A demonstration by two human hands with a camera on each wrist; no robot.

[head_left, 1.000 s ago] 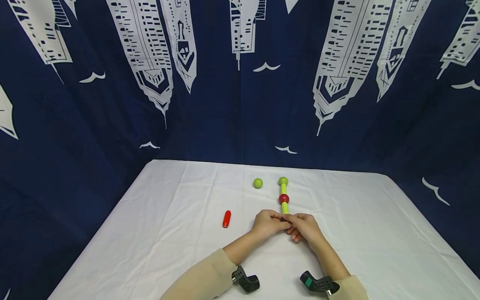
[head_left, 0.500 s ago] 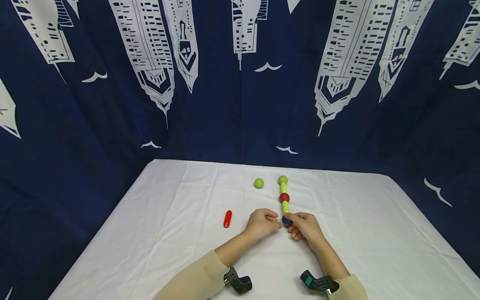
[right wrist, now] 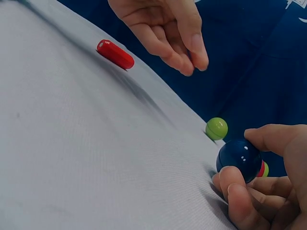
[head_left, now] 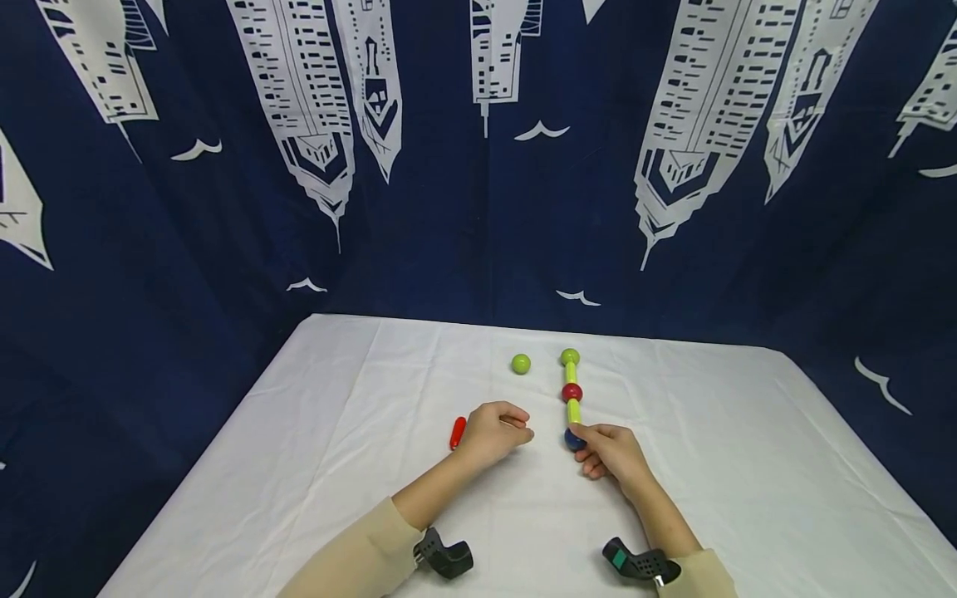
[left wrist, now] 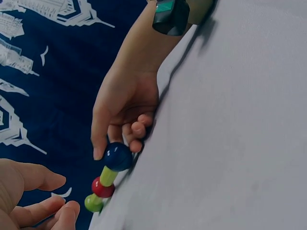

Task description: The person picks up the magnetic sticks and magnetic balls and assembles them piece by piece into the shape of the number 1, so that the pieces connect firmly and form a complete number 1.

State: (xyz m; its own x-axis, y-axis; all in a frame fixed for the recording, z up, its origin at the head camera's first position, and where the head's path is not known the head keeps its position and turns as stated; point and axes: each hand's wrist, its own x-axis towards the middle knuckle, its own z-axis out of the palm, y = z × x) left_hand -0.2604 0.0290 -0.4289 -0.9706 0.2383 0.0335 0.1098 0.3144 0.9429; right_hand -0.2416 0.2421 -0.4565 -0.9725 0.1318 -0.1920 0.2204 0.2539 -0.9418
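Note:
A straight chain of balls and rods lies on the white table: a green ball (head_left: 571, 356) at the far end, a yellow-green rod, a red ball (head_left: 571, 392), another yellow-green rod (head_left: 573, 411), and a dark blue ball (right wrist: 239, 160) at the near end. Thumb and fingers of my right hand (head_left: 614, 451) pinch the chain at the blue ball. My left hand (head_left: 495, 433) is off to the left, its fingers loosely bent and holding nothing. It partly overlaps a red rod (right wrist: 115, 54) in the head view; the right wrist view shows the two apart.
One loose green ball (head_left: 521, 364) sits left of the chain's far end. The white cloth-covered table (head_left: 359, 390) has creases. Behind it hangs a dark blue curtain (head_left: 449, 208) with white building prints.
My left hand has let go of the chain's near end and moved left toward the red rod, uncovering the blue ball. My right hand keeps its grip almost in place.

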